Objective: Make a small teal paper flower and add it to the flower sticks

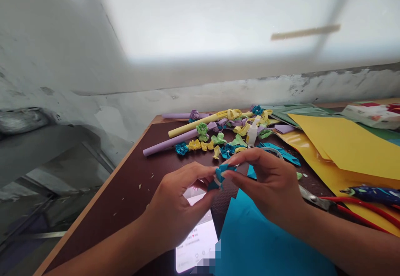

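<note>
Between my two hands is a small folded blue paper flower (220,174), held above the table. My left hand (181,196) pinches its lower left side between thumb and fingers. On the right, my right hand (265,184) grips its upper edge with thumb and forefinger. Under my left hand lies a lit phone (200,247), partly covered. A large sheet of blue paper (262,238) spreads beneath my right hand and forearm. Just beyond my hands sit finished paper flowers, among them a dark blue one (181,149) and a green one (202,131).
Purple paper tubes (168,142) and a yellow tube (196,125) lie at the back beside a white glue bottle (252,132). Red-handled scissors (315,200) rest right of my right hand, near yellow paper sheets (350,151). Paper scraps dot the brown table (125,180).
</note>
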`<state>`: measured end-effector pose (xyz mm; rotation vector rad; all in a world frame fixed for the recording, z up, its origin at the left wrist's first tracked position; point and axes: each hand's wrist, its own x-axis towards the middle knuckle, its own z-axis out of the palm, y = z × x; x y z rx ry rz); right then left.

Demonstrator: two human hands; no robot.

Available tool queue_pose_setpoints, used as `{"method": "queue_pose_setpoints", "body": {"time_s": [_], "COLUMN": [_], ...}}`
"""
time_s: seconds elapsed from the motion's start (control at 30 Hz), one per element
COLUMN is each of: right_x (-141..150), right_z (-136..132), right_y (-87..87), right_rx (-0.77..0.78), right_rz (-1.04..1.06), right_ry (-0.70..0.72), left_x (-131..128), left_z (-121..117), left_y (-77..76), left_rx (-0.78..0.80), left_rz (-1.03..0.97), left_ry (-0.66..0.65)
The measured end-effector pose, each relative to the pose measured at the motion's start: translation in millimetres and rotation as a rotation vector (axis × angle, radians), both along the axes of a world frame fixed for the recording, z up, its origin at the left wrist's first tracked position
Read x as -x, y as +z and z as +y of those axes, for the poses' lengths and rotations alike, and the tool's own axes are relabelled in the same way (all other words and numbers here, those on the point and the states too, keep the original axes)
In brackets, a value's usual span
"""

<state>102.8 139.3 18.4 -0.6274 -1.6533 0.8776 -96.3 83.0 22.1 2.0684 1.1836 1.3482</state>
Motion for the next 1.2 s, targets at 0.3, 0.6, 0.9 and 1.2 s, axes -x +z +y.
{"method": "queue_pose_setpoints", "body": {"time_s": [0.3,0.6,0.9,1.2], "right_x": [0.4,0.6,-3.5,-3.6], "right_z": [-0.2,-0.2,1.3,-0.1], "right_y": [0.9,1.4,6.8,7.7], "right_rx": [-0.008,-0.011,-0.293,-0.217], "right_rz": [-0.018,-0.034,-0.256,-0.275], "right_ry": [0.008,-0.028,-0.093,-0.125], "left_x": [0.6,4.3,9.6,8.0], "left_z": [-2.2,-1.1,2.1,-5.1], "left_y": [-2.8,-7.3,-0.2,1.4], "left_rx": [0.027,-0.088,-0.386,-0.379], "left_rz": [-0.044,0.012,0.331,0.398], "left_ry": [-0.007,0.038,0.008,0.032]}}
